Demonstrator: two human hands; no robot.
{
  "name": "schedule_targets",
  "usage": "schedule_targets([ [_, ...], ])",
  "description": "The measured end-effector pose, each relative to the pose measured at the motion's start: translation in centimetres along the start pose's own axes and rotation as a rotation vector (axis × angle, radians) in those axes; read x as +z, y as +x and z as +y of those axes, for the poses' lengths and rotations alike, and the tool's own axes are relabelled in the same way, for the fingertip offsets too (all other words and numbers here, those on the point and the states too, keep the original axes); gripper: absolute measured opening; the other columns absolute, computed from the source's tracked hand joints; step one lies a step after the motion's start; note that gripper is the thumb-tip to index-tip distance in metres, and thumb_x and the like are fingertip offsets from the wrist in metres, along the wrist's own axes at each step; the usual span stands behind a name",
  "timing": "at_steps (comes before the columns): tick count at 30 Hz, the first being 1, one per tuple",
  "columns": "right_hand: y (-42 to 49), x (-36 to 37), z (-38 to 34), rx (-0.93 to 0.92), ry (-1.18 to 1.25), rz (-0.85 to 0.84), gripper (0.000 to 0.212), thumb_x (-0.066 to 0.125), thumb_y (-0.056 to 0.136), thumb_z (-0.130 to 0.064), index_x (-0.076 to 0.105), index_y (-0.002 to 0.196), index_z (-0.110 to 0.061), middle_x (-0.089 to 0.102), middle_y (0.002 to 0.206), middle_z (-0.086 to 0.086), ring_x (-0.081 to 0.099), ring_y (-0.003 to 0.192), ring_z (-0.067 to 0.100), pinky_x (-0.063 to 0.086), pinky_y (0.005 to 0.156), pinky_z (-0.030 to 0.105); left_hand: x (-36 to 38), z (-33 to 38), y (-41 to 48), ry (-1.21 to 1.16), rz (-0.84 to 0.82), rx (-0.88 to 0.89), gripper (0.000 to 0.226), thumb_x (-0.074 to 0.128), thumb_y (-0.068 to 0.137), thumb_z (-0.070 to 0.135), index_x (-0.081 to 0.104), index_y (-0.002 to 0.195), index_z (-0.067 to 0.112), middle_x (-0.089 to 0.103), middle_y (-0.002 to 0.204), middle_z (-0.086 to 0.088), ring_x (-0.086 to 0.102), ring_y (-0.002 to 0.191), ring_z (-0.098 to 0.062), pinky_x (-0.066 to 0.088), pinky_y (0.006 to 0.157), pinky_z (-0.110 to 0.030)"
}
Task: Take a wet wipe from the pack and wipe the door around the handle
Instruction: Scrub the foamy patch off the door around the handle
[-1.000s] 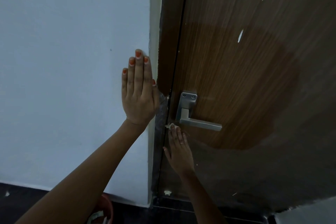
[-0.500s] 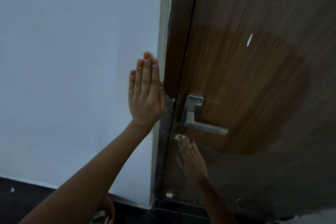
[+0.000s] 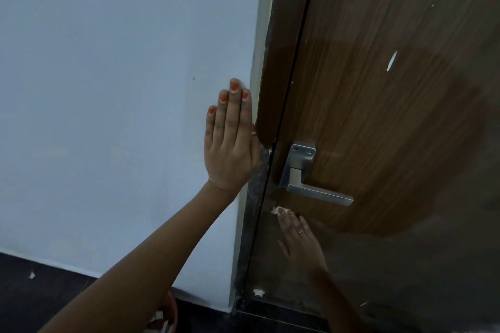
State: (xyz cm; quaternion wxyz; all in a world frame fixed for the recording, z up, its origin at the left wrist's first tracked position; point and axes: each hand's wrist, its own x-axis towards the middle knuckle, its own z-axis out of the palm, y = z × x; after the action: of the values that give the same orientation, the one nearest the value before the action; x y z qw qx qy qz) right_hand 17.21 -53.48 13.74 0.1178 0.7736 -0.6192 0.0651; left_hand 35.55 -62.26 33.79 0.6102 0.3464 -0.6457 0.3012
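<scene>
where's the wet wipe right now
In the head view the wet wipe is pressed against the door under the right hand, just below the handle, near the door's left edge.

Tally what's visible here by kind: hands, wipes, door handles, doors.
Hands: 2, the left hand flat on the wall, the right hand pressing the wipe
Wet wipes: 1, wet wipe under the right fingertips
Door handles: 1, door handle
Doors: 1, door
Total: 5
</scene>
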Motion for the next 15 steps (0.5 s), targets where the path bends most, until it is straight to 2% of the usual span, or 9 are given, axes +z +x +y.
schedule_targets([
  [1,0.1,0.1,-0.3,-0.042,-0.003,-0.046,0.067,0.018,0.097,-0.037,-0.019,0.144,-0.006,0.004,0.156,0.009,0.023,0.138,0.019,0.001,0.111,0.034,0.0,0.0,0.0,-0.004,0.000,0.002,0.059,0.025,0.101,0.014,-0.004,0.152,0.015,-0.011,0.158,0.006,-0.002,0.146,-0.012,0.006,0.120,-0.031],
  [2,0.3,0.1,-0.5,-0.064,-0.017,-0.074,0.077,0.028,0.092,-0.036,-0.018,0.143,-0.004,0.016,0.153,0.009,0.033,0.135,0.019,0.001,0.111,0.034,0.0,0.0,0.0,-0.002,0.000,0.003,0.058,0.024,0.101,0.014,-0.004,0.152,0.015,-0.011,0.158,0.006,-0.002,0.146,-0.012,0.006,0.120,-0.031],
  [4,1.0,-0.4,-0.8,-0.042,-0.041,-0.094,0.082,0.039,0.088,-0.035,-0.007,0.145,0.002,0.032,0.146,0.008,0.043,0.129,0.019,-0.004,0.115,0.034,0.0,0.0,0.0,-0.003,-0.001,-0.001,0.058,0.024,0.101,0.015,-0.004,0.152,0.015,-0.010,0.158,0.006,-0.002,0.146,-0.012,0.006,0.120,-0.031],
  [6,1.8,-1.5,-1.1,-0.011,-0.008,0.015,0.058,0.028,0.096,-0.032,0.027,0.141,0.004,0.036,0.142,0.008,0.046,0.126,0.020,-0.007,0.116,0.033,0.0,0.0,-0.1,-0.004,0.000,-0.001,0.058,0.024,0.101,0.015,-0.004,0.152,0.015,-0.010,0.158,0.006,-0.002,0.146,-0.012,0.006,0.120,-0.031],
  [7,2.5,-2.2,-1.5,0.021,0.025,0.063,0.052,0.019,0.099,-0.031,0.042,0.134,0.000,0.042,0.140,0.007,0.048,0.125,0.021,-0.003,0.116,0.033,0.0,0.0,-0.1,0.000,0.001,0.000,0.057,0.023,0.101,0.015,-0.004,0.152,0.015,-0.010,0.158,0.005,-0.002,0.146,-0.012,0.006,0.120,-0.031],
  [8,3.2,-2.8,-2.1,0.055,0.061,0.096,0.055,0.014,0.100,-0.032,0.050,0.129,-0.002,0.048,0.137,0.009,0.050,0.123,0.021,0.002,0.115,0.033,0.0,0.0,0.0,0.001,0.001,-0.002,0.057,0.023,0.101,0.016,-0.004,0.152,0.015,-0.010,0.158,0.005,-0.002,0.146,-0.012,0.006,0.120,-0.031],
  [12,5.0,-4.2,-4.0,0.164,0.100,0.191,0.054,0.035,0.087,-0.037,0.055,0.125,-0.004,0.056,0.130,0.013,0.053,0.119,0.025,0.021,0.112,0.037,0.0,0.0,-0.1,0.001,0.003,-0.002,0.057,0.024,0.101,0.015,-0.003,0.152,0.015,-0.009,0.158,0.005,-0.001,0.146,-0.012,0.006,0.120,-0.031],
  [14,5.0,-4.0,-4.1,0.130,0.081,0.178,0.058,0.034,0.086,-0.037,0.048,0.130,-0.002,0.053,0.134,0.012,0.042,0.127,0.023,0.011,0.115,0.035,0.0,0.0,0.0,0.000,0.004,0.001,0.057,0.023,0.102,0.015,-0.003,0.152,0.014,-0.010,0.158,0.005,-0.002,0.146,-0.013,0.006,0.120,-0.031],
  [15,4.8,-3.7,-4.0,0.077,0.037,0.137,0.062,0.032,0.087,-0.037,0.039,0.135,0.001,0.052,0.136,0.011,0.037,0.129,0.021,0.002,0.116,0.034,0.0,0.0,0.0,0.003,0.003,0.001,0.057,0.023,0.102,0.015,-0.003,0.152,0.014,-0.009,0.158,0.005,-0.002,0.146,-0.013,0.006,0.120,-0.031],
])
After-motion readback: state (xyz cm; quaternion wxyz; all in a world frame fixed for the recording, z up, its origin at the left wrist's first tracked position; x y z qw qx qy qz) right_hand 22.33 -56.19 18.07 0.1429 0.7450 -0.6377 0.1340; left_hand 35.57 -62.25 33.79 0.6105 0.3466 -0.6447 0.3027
